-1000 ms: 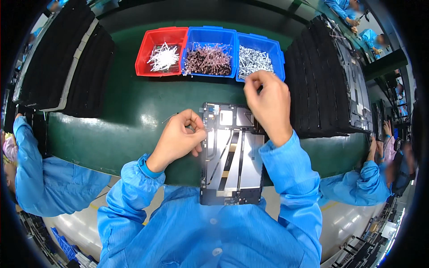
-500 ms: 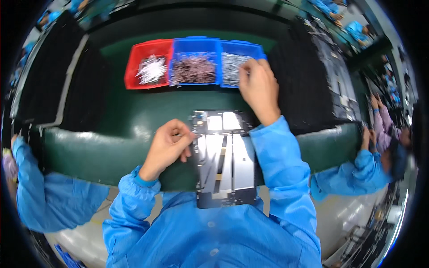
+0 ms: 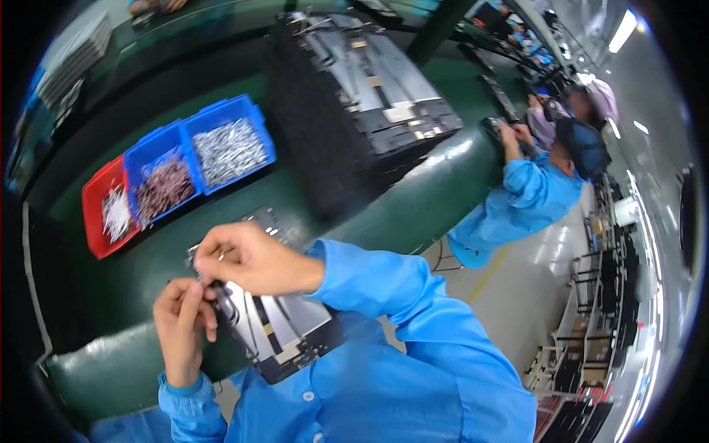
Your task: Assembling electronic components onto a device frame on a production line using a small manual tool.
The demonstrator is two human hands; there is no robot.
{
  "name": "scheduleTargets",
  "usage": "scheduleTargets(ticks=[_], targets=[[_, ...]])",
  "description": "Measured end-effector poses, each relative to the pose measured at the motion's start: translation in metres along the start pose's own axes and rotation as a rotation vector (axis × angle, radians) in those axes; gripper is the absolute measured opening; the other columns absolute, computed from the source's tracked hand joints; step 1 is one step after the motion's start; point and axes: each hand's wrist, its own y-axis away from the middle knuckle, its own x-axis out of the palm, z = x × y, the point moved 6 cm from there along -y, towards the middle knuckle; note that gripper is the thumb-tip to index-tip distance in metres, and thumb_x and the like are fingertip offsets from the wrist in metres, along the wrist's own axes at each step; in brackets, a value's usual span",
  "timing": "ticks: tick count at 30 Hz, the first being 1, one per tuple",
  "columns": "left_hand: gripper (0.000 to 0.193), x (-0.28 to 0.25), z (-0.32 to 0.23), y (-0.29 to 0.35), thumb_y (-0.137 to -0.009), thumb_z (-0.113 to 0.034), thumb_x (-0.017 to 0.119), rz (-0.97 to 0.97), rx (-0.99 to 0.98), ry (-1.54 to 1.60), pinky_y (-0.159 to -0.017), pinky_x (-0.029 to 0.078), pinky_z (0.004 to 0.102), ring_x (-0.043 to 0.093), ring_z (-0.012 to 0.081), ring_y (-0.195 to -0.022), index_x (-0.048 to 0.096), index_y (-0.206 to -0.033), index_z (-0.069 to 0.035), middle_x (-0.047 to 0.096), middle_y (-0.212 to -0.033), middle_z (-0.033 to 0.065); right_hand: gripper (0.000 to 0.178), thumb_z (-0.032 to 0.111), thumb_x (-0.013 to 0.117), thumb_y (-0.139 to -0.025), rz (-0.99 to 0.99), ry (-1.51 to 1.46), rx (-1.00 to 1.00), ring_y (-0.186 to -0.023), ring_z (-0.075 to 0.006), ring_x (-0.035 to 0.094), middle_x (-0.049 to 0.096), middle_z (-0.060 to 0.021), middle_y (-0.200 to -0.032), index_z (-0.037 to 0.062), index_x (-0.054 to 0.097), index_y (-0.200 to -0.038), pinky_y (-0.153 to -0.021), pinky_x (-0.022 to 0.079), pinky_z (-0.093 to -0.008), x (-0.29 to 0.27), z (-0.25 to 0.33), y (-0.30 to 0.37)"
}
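Note:
A flat device panel (image 3: 306, 314), silver-grey with black strips and dark ends, lies close to my body at the table's near edge. Above its upper left corner my two hands meet. My right hand (image 3: 247, 258) is closed in a pinch, its fingertips next to the left ones. My left hand (image 3: 185, 321) has thumb and forefinger pressed together beside the panel's left edge. Whatever the fingertips hold is too small and blurred to name. My right hand and sleeve cover part of the panel's upper half.
Beyond my hands stand a red bin (image 3: 91, 214) of white pieces, a blue bin (image 3: 131, 164) of brownish pieces and another blue bin (image 3: 269, 144) of silvery pieces. A tall stack of similar panels (image 3: 362, 81) rises farther right. A co-worker in blue (image 3: 509, 203) sits along the green table (image 3: 402, 214).
My right hand has come back from the right blue bin to my left hand at the panel's corner. The view has swung right and tilted, bringing the stack and the co-worker farther in.

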Motion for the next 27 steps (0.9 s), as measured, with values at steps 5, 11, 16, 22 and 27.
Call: scheduleTargets(ticks=[5,11,16,22,27], targets=[[0.024,0.012,0.005,-0.005,-0.103,-0.023,0.063,0.064,-0.178,0.166,-0.044,0.04,0.022,0.055,0.0073,-0.057,0.066,-0.103,0.0,0.068,-0.089,0.0069,0.017,0.013,0.064,-0.102,-0.129,0.103,0.149,-0.089,-0.0107,0.068,0.071,-0.0082,-0.096,-0.0015,0.064,-0.111,-0.071,0.053,-0.0233,-0.023,-0.001,0.016],[0.02,0.011,0.012,-0.005,-0.1,-0.02,0.067,0.006,-0.075,0.193,-0.045,0.044,0.0211,0.059,0.0071,-0.058,0.065,-0.101,0.0,0.07,-0.09,0.0071,0.017,0.013,0.069,-0.098,-0.132,0.178,0.152,-0.071,-0.0025,0.06,0.068,-0.0019,-0.088,-0.0028,0.066,-0.105,-0.057,0.044,-0.0189,-0.025,0.001,0.019],[0.018,0.007,0.011,-0.003,-0.099,-0.017,0.069,-0.037,0.032,0.062,-0.046,0.044,0.0208,0.059,0.0063,-0.058,0.066,-0.102,0.0,0.07,-0.084,0.007,0.013,0.009,0.072,-0.096,-0.002,0.374,0.162,-0.068,-0.0014,0.058,0.065,0.0015,-0.077,-0.0024,0.068,-0.1,-0.058,0.044,-0.0181,-0.015,-0.001,0.018],[0.015,0.005,0.008,-0.002,-0.098,-0.015,0.069,-0.004,-0.033,0.109,-0.046,0.044,0.022,0.058,0.0068,-0.057,0.069,-0.097,0.0,0.069,-0.079,0.0064,0.01,0.008,0.071,-0.095,-0.003,0.435,0.107,-0.062,0.0003,0.052,0.063,0.0032,-0.074,-0.002,0.069,-0.097,-0.053,0.04,-0.0194,-0.007,0.002,0.017],[0.012,0.002,0.011,-0.002,-0.095,-0.012,0.068,0.062,-0.168,0.257,-0.045,0.041,0.0236,0.057,0.0082,-0.055,0.069,-0.092,0.0,0.069,-0.08,0.0074,0.007,0.004,0.073,-0.091,0.032,0.659,-0.117,-0.055,-0.0017,0.047,0.062,0.0,-0.074,-0.0004,0.069,-0.094,-0.049,0.036,-0.0225,0.003,0.016,0.021]])
